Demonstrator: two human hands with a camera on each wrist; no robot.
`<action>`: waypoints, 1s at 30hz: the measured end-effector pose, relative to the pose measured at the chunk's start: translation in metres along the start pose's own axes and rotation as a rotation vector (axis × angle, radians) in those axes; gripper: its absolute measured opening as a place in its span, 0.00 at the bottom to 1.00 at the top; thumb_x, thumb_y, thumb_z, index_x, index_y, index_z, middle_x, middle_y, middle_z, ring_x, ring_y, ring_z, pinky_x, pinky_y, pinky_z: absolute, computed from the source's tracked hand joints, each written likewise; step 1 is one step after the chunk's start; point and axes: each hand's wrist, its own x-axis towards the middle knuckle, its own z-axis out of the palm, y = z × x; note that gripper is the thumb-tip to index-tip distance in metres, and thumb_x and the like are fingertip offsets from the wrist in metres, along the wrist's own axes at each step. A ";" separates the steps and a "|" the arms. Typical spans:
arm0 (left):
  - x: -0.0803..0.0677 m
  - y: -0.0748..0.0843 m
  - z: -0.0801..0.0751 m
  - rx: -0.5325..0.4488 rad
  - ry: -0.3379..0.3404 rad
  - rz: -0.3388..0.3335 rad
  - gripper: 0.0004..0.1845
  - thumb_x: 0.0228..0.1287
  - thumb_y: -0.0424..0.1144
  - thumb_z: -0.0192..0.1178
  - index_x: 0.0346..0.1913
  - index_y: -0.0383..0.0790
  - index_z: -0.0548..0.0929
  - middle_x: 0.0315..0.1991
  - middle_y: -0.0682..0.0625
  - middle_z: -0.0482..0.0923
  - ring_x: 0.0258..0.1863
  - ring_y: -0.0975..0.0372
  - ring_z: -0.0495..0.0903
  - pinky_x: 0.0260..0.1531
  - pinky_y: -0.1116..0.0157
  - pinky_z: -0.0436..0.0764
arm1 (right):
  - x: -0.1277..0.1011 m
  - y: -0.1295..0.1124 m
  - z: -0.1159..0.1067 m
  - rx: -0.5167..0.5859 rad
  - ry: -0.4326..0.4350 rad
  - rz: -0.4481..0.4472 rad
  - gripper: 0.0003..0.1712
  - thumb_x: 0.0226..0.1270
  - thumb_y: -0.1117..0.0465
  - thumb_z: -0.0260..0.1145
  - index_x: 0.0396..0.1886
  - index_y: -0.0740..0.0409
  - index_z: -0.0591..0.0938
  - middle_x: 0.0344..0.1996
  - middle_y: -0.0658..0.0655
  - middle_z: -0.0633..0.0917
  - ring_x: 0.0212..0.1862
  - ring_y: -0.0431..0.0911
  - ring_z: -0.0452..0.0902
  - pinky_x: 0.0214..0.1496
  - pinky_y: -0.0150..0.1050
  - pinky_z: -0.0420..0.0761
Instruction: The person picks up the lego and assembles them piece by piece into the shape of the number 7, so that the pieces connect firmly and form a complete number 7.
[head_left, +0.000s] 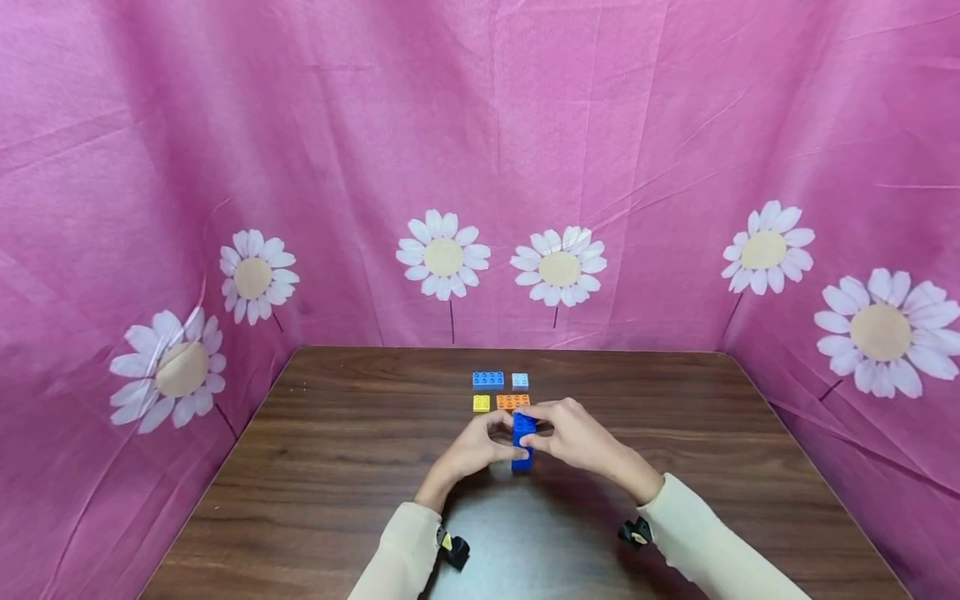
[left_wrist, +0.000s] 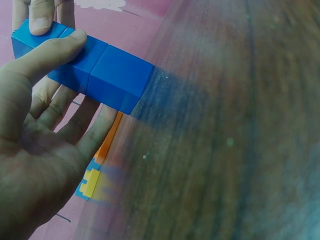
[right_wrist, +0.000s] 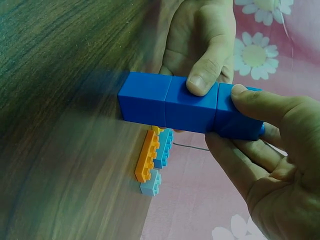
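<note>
Three dark blue toy bricks form an upright stack (head_left: 522,462) that stands on the table in the head view. My left hand (head_left: 471,447) grips the stack from the left, its thumb on the middle brick (right_wrist: 191,114) and its fingers round the far side. From the right, my right hand (head_left: 576,432) pinches the top brick (right_wrist: 225,112) between thumb and fingers. The lowest brick (left_wrist: 122,75) shows bare in both wrist views, its base at the tabletop. The bricks sit flush, with thin seams between them.
Behind the stack lie an orange brick (head_left: 513,402), a small yellow brick (head_left: 482,403), a lighter blue brick (head_left: 488,380) and a small pale blue brick (head_left: 520,381). They rest on a brown wooden table (head_left: 337,450). A pink flowered cloth (head_left: 495,125) hangs behind it and at both sides.
</note>
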 end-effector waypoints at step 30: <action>0.002 -0.003 -0.003 -0.013 -0.015 -0.007 0.17 0.63 0.35 0.77 0.49 0.35 0.82 0.45 0.50 0.88 0.46 0.62 0.86 0.50 0.68 0.85 | 0.001 0.002 0.000 0.006 -0.012 0.042 0.28 0.71 0.55 0.76 0.65 0.65 0.85 0.58 0.64 0.89 0.43 0.43 0.89 0.43 0.35 0.89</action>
